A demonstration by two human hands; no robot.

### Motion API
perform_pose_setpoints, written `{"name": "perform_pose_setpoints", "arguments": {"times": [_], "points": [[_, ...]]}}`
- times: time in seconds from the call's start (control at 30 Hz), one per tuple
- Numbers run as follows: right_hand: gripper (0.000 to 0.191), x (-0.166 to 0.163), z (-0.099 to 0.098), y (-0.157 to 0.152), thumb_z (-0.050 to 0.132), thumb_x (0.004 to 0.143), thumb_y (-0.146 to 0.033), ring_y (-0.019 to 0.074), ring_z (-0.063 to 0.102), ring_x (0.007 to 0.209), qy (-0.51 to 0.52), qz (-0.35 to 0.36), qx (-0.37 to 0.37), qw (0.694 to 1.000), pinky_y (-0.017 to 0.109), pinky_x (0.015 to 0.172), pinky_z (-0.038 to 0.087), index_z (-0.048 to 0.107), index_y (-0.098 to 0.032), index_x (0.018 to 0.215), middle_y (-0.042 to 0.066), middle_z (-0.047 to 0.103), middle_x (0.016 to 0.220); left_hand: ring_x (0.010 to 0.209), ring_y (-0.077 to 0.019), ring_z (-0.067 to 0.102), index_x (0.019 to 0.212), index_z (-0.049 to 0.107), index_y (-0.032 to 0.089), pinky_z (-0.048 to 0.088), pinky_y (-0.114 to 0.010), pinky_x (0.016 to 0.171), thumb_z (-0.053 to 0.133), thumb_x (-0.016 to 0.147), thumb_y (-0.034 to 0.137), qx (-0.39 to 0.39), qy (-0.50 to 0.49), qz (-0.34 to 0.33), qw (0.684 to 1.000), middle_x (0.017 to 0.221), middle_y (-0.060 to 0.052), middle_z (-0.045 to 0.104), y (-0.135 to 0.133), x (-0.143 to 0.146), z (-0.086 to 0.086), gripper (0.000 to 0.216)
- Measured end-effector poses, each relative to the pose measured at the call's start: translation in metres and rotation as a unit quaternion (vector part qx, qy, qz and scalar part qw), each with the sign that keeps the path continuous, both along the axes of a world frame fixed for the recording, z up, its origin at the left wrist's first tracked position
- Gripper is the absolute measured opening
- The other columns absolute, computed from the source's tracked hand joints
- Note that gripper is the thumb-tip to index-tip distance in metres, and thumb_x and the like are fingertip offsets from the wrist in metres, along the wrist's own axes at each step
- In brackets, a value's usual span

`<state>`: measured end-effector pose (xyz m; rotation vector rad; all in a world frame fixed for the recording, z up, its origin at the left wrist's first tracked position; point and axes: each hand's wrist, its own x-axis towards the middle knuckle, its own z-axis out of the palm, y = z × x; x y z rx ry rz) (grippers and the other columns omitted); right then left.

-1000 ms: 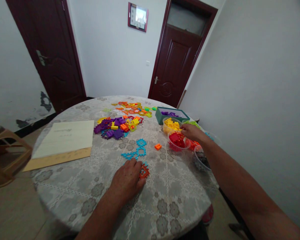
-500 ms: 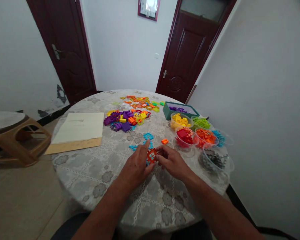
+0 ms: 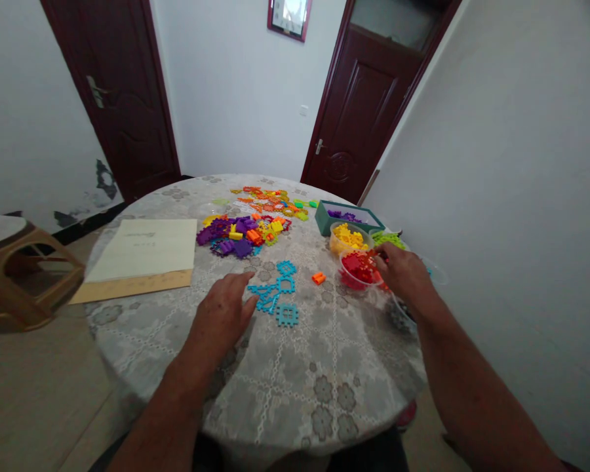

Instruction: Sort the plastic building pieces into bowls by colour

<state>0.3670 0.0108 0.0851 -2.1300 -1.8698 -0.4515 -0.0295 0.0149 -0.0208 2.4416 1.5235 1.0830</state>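
Note:
My left hand [image 3: 222, 309] hovers at the left of the blue interlocking plastic pieces [image 3: 270, 298], thumb and fingers apart, holding nothing. One square blue-grey lattice piece [image 3: 288, 315] lies flat just in front of them. My right hand [image 3: 404, 276] is over the bowls on the right, its fingers pinched together. An orange-red plastic piece [image 3: 370, 254] shows at its fingertips, partly merging with the red pieces behind. The bowl of red pieces [image 3: 358, 267] stands just left of this hand. The orange pieces' bowl is mostly hidden beneath it.
A loose orange connector [image 3: 318, 278] lies mid-table. Behind are a mixed heap of purple, yellow and orange pieces [image 3: 240, 237] and scattered orange ones [image 3: 270, 200]. A green box [image 3: 324, 219], a yellow-filled bowl [image 3: 349, 237], and paper on a board [image 3: 142, 249] also occupy the table.
My right hand has moved right, from the orange lattice piece between both hands to the bowls. My left hand has drawn back leftward and opened, uncovering the blue pieces.

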Motion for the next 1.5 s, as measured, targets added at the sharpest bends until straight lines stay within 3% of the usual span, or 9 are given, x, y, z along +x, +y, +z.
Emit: {"name": "perform_pose_setpoints", "arguments": {"times": [0.1, 0.23, 0.4, 0.57, 0.73, 0.9, 1.07, 1.3, 1.5], "points": [[0.026, 0.007, -0.009, 0.005, 0.053, 0.1, -0.024, 0.0294, 0.071, 0.094, -0.037, -0.004, -0.005, 0.999, 0.038, 0.084, 0.051, 0.075, -0.017, 0.111, 0.016, 0.078, 0.102, 0.117, -0.0311, 0.065, 0.137, 0.059, 0.019, 0.053, -0.049, 0.107, 0.061, 0.096, 0.027, -0.023, 0.011, 0.015, 1.0, 0.126, -0.014, 0.069, 0.001, -0.005, -0.004, 0.042], [0.029, -0.02, -0.021, 0.0, 0.048, 0.101, -0.02, 0.0306, 0.069, 0.106, -0.008, 0.083, 0.081, 0.993, 0.043, 0.098, 0.051, 0.074, -0.014, 0.113, 0.019, 0.076, 0.113, 0.124, -0.0322, 0.063, 0.135, 0.063, 0.019, 0.051, -0.048, 0.11, 0.065, 0.092, 0.025, -0.056, 0.028, 0.01, 0.998, 0.13, -0.015, 0.069, -0.002, -0.001, -0.003, 0.043], [0.036, -0.086, -0.049, -0.002, 0.046, 0.101, -0.015, 0.0232, 0.069, 0.113, 0.069, 0.211, -0.063, 0.973, 0.034, 0.099, 0.054, 0.07, -0.019, 0.127, 0.013, 0.073, 0.128, 0.129, -0.0323, 0.061, 0.137, 0.064, 0.02, 0.048, -0.049, 0.114, 0.068, 0.089, 0.022, -0.113, 0.047, -0.022, 0.992, 0.136, -0.015, 0.068, -0.006, 0.005, 0.005, 0.048], [0.057, -0.114, -0.08, 0.018, 0.043, 0.097, -0.005, 0.0243, 0.065, 0.129, -0.002, 0.134, -0.173, 0.976, 0.033, 0.099, 0.054, 0.054, -0.018, 0.152, 0.015, 0.041, 0.168, 0.132, -0.0297, 0.06, 0.138, 0.064, 0.02, 0.046, -0.047, 0.117, 0.066, 0.088, 0.018, -0.139, 0.057, -0.045, 0.988, 0.139, -0.014, 0.067, -0.008, 0.01, 0.009, 0.049], [0.042, -0.111, -0.089, 0.027, 0.042, 0.101, -0.008, 0.0253, 0.069, 0.116, -0.021, 0.114, -0.211, 0.971, 0.032, 0.091, 0.053, 0.062, -0.016, 0.138, 0.018, 0.065, 0.136, 0.13, -0.0313, 0.06, 0.136, 0.065, 0.019, 0.048, -0.049, 0.114, 0.064, 0.09, 0.019, -0.13, 0.061, -0.06, 0.988, 0.136, -0.016, 0.067, -0.006, 0.01, 0.003, 0.046], [0.034, -0.114, -0.075, 0.007, 0.054, 0.103, -0.028, 0.0277, 0.071, 0.104, -0.002, 0.112, -0.201, 0.973, 0.033, 0.082, 0.053, 0.063, -0.015, 0.132, 0.018, 0.068, 0.122, 0.13, -0.0318, 0.061, 0.138, 0.064, 0.018, 0.047, -0.05, 0.115, 0.061, 0.092, 0.023, -0.129, 0.075, -0.06, 0.987, 0.138, -0.016, 0.067, -0.001, 0.008, -0.004, 0.046], [0.036, -0.101, -0.038, -0.017, 0.057, 0.101, -0.031, 0.0273, 0.07, 0.108, 0.026, 0.191, -0.155, 0.969, 0.035, 0.09, 0.053, 0.065, -0.019, 0.134, 0.014, 0.072, 0.122, 0.132, -0.032, 0.06, 0.137, 0.066, 0.018, 0.047, -0.048, 0.115, 0.061, 0.093, 0.026, -0.129, 0.087, -0.051, 0.987, 0.139, -0.016, 0.067, 0.001, 0.007, -0.01, 0.045], [0.032, -0.02, 0.023, 0.009, 0.06, 0.097, -0.02, 0.0245, 0.069, 0.11, 0.021, 0.155, -0.075, 0.985, 0.036, 0.099, 0.051, 0.07, -0.017, 0.128, 0.014, 0.075, 0.126, 0.131, -0.0332, 0.061, 0.137, 0.066, 0.017, 0.046, -0.05, 0.116, 0.059, 0.092, 0.029, -0.137, 0.093, -0.056, 0.985, 0.14, -0.016, 0.067, 0.003, 0.006, -0.008, 0.047], [0.03, 0.06, 0.028, 0.021, 0.065, 0.091, -0.025, 0.0189, 0.07, 0.081, 0.132, 0.075, -0.072, 0.986, 0.03, 0.075, 0.053, 0.076, -0.016, 0.118, 0.008, 0.08, 0.101, 0.131, -0.0333, 0.061, 0.14, 0.064, 0.017, 0.047, -0.05, 0.115, 0.054, 0.095, 0.031, -0.135, 0.104, -0.06, 0.984, 0.14, -0.016, 0.067, 0.005, 0.004, -0.011, 0.049]]}}
